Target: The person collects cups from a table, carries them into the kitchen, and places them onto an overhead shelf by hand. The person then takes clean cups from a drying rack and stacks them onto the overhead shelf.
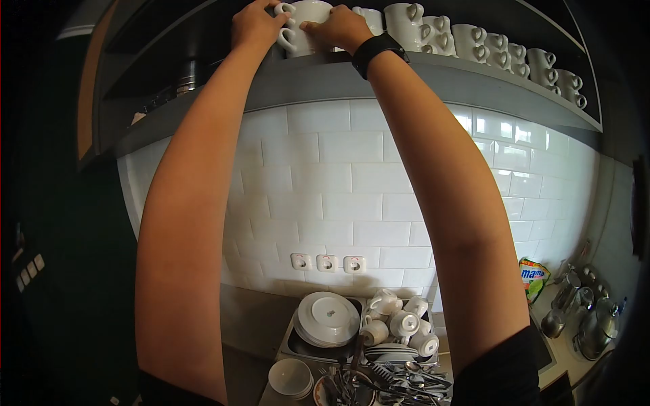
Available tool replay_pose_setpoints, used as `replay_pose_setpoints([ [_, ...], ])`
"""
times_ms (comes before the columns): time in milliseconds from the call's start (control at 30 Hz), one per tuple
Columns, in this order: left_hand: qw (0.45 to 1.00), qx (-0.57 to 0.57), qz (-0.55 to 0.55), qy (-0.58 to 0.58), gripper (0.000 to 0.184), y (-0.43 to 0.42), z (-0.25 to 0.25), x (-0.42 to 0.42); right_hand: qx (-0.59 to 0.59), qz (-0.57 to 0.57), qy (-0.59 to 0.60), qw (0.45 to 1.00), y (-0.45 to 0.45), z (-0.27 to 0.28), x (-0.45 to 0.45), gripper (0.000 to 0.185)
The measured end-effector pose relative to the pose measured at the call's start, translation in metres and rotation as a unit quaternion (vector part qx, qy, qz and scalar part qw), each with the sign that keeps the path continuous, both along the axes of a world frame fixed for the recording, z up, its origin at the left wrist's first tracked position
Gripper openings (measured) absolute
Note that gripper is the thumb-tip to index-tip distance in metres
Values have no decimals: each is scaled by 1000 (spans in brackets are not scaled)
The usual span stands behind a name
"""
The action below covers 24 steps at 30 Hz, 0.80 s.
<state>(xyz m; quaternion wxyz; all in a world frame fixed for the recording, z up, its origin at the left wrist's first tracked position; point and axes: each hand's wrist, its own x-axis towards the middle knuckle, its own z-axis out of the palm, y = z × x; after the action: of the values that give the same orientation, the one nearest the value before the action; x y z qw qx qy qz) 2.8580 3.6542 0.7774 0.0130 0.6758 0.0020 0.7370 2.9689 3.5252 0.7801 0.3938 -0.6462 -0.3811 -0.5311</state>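
Observation:
Both my arms reach up to the grey shelf (271,91). At its front edge stand white mugs (306,42), one seemingly stacked on another, with their handles pointing left. My left hand (259,26) grips the upper mug by its handle side. On the opposite side, my right hand (340,29), with a black watch (376,51) on the wrist, holds the mug with the thumb across its front. The fingers behind the mug are hidden. Right of my hands runs a row of stacked white mugs (467,42).
Below, white plates (328,318), a pile of mugs (404,325), bowls (290,377) and cutlery (413,379) crowd the counter. Three sockets (328,263) sit on the tiled wall. A metal kettle (599,328) and a green packet (534,278) stand at right.

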Motion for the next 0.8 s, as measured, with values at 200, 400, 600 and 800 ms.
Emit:
replay_pose_setpoints([
  [200,998,-34,35,37,35,-22,-14,-11,-27,-16,25,999,-18,-23,-31,90],
  [400,1000,-1,18,24,43,-16,-20,-10,6,-25,66,997,-16,-19,-35,79],
  [600,999,12,13,-50,46,3,-7,-14,-9,-121,-279,952,-34,28,28,34],
  [800,984,7,-151,-98,29,-48,-66,-65,104,-10,-228,968,-107,-33,-36,29],
])
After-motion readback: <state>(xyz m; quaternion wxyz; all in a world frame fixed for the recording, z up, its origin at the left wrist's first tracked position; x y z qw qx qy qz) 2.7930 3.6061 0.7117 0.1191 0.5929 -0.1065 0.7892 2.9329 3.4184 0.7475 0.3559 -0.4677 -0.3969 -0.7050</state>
